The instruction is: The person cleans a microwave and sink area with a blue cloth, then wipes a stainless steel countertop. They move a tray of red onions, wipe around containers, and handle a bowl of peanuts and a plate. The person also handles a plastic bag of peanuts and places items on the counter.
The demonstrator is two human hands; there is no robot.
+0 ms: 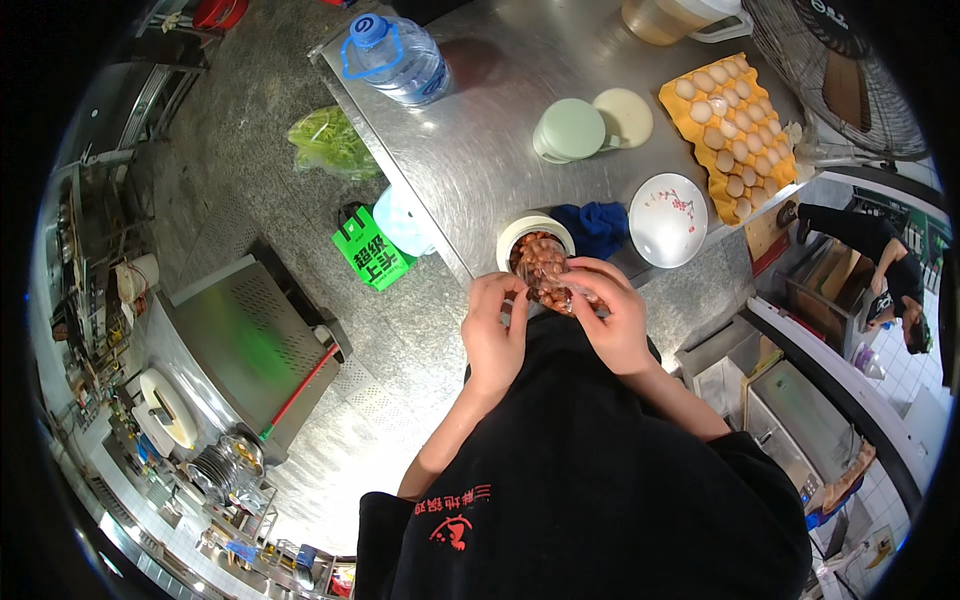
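Observation:
Both my hands hold a clear plastic bag of reddish-brown nuts [550, 270] at the near edge of the steel table [480, 172]. The fingertips of my left hand [496, 330] pinch the bag's left side. My right hand [613, 319] grips its gathered plastic on the right. Under and behind the bag stands a round cream container [514, 231] with more of the same nuts inside, partly covered by the bag. A dark blue cloth [596, 228] lies just right of the container, beside a white plate with a floral print [667, 221].
Farther back stand a green lidded mug [571, 129], a round pale lid [627, 118], a tray of eggs [731, 135], a large water bottle [409, 64], a plastic jug [667, 19] and a fan [840, 75]. A green bag [371, 247] is at left; another person [889, 262] is at far right.

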